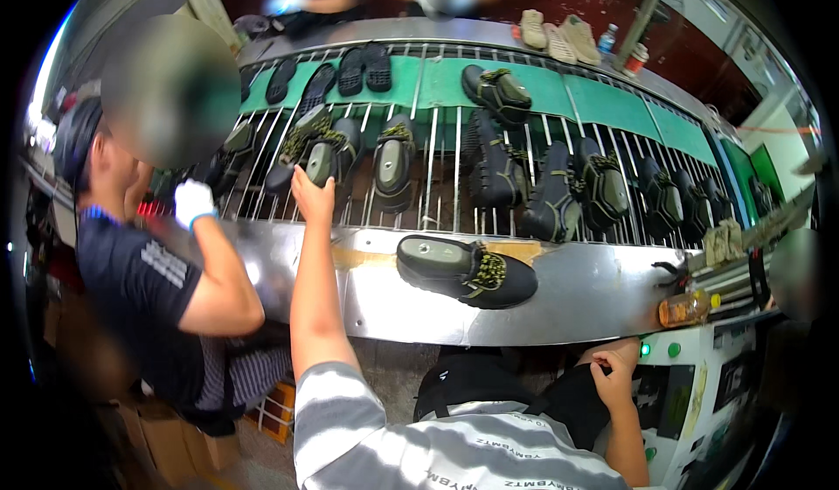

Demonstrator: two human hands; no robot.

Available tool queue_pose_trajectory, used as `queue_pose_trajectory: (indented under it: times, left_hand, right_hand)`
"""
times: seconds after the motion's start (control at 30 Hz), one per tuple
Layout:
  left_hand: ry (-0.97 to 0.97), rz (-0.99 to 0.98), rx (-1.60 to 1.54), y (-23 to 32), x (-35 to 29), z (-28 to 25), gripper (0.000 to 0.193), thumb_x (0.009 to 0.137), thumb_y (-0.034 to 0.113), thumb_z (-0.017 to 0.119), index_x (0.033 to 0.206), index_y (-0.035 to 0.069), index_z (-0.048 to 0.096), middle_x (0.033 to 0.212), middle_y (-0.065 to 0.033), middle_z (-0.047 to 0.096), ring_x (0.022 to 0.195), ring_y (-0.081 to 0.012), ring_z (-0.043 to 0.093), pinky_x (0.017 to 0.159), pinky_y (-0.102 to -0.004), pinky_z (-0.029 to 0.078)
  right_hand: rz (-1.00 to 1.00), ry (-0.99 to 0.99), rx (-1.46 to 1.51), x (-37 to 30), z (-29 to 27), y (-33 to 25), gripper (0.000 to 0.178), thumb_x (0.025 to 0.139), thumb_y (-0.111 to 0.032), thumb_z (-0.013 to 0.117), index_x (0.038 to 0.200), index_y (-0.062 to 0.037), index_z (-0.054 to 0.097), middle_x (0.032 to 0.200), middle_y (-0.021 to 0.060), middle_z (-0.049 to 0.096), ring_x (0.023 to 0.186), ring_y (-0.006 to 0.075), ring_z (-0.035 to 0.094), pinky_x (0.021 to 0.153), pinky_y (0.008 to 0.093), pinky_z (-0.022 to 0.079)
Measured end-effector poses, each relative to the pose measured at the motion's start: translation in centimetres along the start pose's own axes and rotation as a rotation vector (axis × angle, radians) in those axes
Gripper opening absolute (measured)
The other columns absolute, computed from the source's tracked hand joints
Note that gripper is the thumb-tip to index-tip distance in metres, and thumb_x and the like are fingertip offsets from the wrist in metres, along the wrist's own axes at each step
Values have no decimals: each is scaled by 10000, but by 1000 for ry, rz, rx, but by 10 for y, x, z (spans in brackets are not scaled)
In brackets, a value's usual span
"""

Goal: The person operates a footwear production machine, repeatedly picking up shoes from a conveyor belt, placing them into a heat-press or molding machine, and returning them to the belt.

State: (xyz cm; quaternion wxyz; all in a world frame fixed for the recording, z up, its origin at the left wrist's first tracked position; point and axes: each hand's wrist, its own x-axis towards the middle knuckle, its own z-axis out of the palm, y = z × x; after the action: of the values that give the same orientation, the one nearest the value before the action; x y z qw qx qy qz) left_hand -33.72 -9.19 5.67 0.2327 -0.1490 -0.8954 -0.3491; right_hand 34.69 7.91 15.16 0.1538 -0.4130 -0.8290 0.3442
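My left hand (315, 194) reaches out over the roller conveyor, its fingers closed round the heel of a dark shoe (321, 165) with an olive insole and yellow-green laces. Other dark shoes stand close beside that one. Nearer to me, a single black shoe (437, 255) with speckled yellow laces lies along the metal ledge (376, 302), toe to the right, touched by neither hand. My right hand (614, 372) is low at the right beside my lap, fingers loosely bent and apart, with nothing visible in it.
A co-worker's gloved hand (194, 203) is at the conveyor on my left. Several shoes (603, 184) stand on the rollers to the right; black soles (365, 69) lie on the green strip (546, 97). A bottle of amber liquid (686, 309) lies at the ledge's right end.
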Motion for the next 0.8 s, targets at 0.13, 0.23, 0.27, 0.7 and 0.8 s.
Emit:
queue_pose_trajectory:
  times: [0.13,0.23,0.27,0.7,0.8]
  left_hand:
    - [-497,494,-461,121,-54,-57,829,712,382,800,1346,-40,473,1385,-244,469,1294,-374,442,1099,-445,330]
    - [-1308,756,-330,202,-85,-98,853,653,469,806,1317,7,537,1348,-225,531,1260,-346,506,1070,-398,385]
    - [-1258,870,-181,212,-99,-102,905,610,519,798,1317,16,540,1229,-250,602,1150,-374,579,1004,-392,446]
    - [-1301,661,313,258,-158,-128,742,549,559,802,1004,-19,700,884,-227,695,836,-356,684,812,-400,531]
    - [-1383,234,-50,250,-182,-139,532,661,357,829,986,-44,702,873,-139,709,768,-219,688,728,-349,535]
  right_hand:
    - [67,60,66,-30,-4,18,144,780,-21,668,914,23,645,858,121,656,798,226,654,742,305,514]
    - [118,61,89,-50,-8,26,139,786,-25,664,916,22,652,852,118,657,788,219,662,738,302,522]
    - [130,62,103,-54,-9,31,139,787,-26,663,918,21,654,852,117,658,787,218,662,738,302,523]
    - [50,241,283,-101,-8,64,146,800,-87,685,926,-13,678,837,103,676,747,207,670,701,301,533]
    - [123,226,435,-109,-6,72,177,804,-101,692,955,-9,683,857,103,687,753,187,672,708,294,535]
